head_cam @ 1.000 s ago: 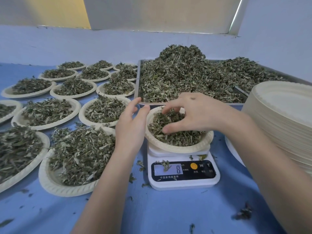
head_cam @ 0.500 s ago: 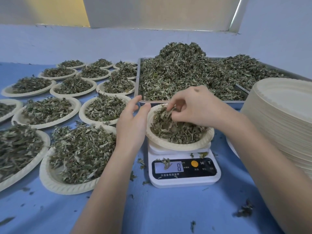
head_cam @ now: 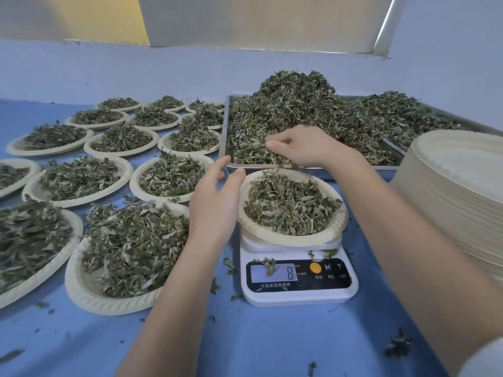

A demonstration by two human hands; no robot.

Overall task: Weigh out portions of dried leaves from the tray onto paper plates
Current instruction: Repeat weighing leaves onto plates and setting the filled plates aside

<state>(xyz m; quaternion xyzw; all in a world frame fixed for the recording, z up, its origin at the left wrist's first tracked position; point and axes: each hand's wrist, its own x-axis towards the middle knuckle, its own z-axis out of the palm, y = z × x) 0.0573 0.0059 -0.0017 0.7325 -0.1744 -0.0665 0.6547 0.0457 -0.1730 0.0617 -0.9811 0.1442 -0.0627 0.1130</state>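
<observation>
A paper plate [head_cam: 336, 232] heaped with dried leaves [head_cam: 288, 205] sits on a white kitchen scale [head_cam: 299, 295], whose display shows an 8 partly covered by a stray leaf. My left hand [head_cam: 215, 197] is open with straight fingers, right beside the plate's left rim. Behind the scale lies a metal tray [head_cam: 225, 131] piled high with dried leaves [head_cam: 294, 110]. Over the tray's front edge, my right hand [head_cam: 302, 148] has its fingers curled down, pinching some leaves.
Several filled paper plates [head_cam: 79, 178] cover the blue table at the left, the nearest [head_cam: 89, 297] close to my left forearm. A tall stack of unused paper plates [head_cam: 462, 186] stands at the right. Leaf crumbs lie around the scale.
My right hand pinched leaves from the plate on the scale and carried them back over the tray. My left hand stayed beside the plate's rim.
</observation>
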